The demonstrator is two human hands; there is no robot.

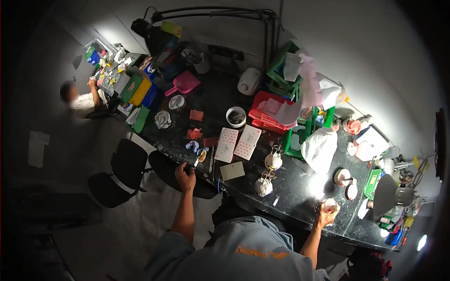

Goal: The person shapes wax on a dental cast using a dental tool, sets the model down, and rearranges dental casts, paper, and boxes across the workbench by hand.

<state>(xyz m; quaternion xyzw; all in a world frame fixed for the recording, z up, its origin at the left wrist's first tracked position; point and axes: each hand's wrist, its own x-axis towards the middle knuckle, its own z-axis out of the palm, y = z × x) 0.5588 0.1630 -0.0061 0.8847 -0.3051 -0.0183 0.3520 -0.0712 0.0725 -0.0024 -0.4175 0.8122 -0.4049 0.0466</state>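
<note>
My left hand (185,177) is at the table's front edge with its fingers curled together. Something small and dark shows at its fingertips, too small to name. Just beyond it lie a blue dental-arch-like piece (191,146) and a yellowish piece (202,156). Farther right, my right hand (326,216) is wrapped round a whitish, pinkish plaster-like piece (331,205) over the black table (300,206). Two round pale pieces (342,176) (351,191) lie beyond that hand. Two white models on metal frames (273,161) (264,187) stand between my hands.
Two patterned boxes (226,145) (247,142), a white bowl (236,117) and red trays (269,112) occupy the middle. A pink dustpan (183,84) lies at the back. A lamp (391,195) stands right. Another person (84,102) sits far left, beyond a black chair (129,164).
</note>
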